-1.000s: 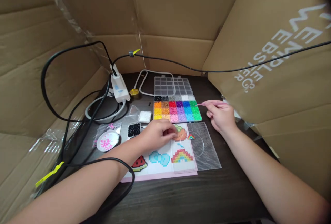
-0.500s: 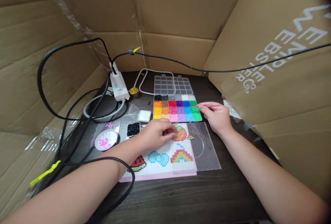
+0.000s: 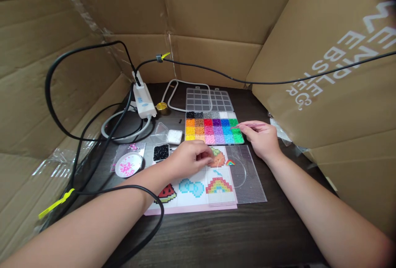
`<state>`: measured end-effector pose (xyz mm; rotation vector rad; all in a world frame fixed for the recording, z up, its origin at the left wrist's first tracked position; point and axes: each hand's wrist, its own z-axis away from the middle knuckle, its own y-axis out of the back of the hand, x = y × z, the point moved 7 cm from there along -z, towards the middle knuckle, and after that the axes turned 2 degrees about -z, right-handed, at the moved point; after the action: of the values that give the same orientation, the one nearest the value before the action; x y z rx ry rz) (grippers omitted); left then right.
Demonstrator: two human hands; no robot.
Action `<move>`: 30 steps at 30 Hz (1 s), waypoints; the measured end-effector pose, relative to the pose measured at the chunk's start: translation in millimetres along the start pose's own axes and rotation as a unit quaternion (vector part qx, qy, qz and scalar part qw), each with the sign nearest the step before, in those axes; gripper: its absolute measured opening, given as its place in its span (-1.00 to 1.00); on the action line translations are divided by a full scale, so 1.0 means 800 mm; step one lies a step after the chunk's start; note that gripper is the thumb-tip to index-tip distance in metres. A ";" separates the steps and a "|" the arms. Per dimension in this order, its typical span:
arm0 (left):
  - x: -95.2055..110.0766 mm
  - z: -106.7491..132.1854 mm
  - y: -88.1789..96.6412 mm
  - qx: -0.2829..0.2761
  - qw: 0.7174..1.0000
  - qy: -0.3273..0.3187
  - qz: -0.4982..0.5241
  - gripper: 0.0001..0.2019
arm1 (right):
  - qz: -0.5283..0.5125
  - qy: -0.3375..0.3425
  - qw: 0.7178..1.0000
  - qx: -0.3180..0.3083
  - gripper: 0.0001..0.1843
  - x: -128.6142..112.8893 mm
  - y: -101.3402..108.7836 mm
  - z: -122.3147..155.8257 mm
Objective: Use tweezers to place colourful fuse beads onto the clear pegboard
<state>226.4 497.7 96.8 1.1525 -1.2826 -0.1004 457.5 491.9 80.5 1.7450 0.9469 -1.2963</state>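
Observation:
My right hand (image 3: 261, 140) pinches pink tweezers (image 3: 247, 126) whose tips reach over the green compartments at the right end of the bead organiser (image 3: 213, 129), a clear tray of many coloured beads. My left hand (image 3: 188, 160) rests with fingers curled on the pattern sheet (image 3: 193, 187), fingertips beside the orange picture. The sheet shows a watermelon, a blue bow and a rainbow. A clear pegboard (image 3: 247, 175) lies on its right side, with a tiny rainbow of beads (image 3: 229, 162) on it.
A white dish of pink beads (image 3: 128, 164), a small box of black beads (image 3: 161, 152) and one of white beads (image 3: 174, 136) lie at the left. A white power adapter (image 3: 143, 100) with black cables crosses the table. Cardboard walls surround the dark table (image 3: 222, 235).
My right hand moved left with the tweezers, bringing their tips from beside the organiser to over its green compartments. My left hand stayed on the sheet.

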 end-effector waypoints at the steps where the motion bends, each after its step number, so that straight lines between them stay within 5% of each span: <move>1: 0.000 0.000 0.000 0.001 1.000 0.000 0.000 -0.87 | 0.000 0.000 1.000 0.000 -0.79 0.001 0.000 0.000; 19: 0.001 -0.001 -0.001 -0.002 1.000 -0.007 0.001 -0.87 | 0.017 0.018 1.000 0.015 -0.79 -0.005 0.003 0.000; 30: 0.002 -0.001 -0.004 -0.016 1.000 0.002 0.011 -0.88 | -0.091 -0.016 0.996 0.004 -0.79 -0.003 0.009 0.008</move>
<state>229.5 495.6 95.8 1.1116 -1.2850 -0.1016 460.5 482.9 82.5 1.6699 1.1049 -1.4413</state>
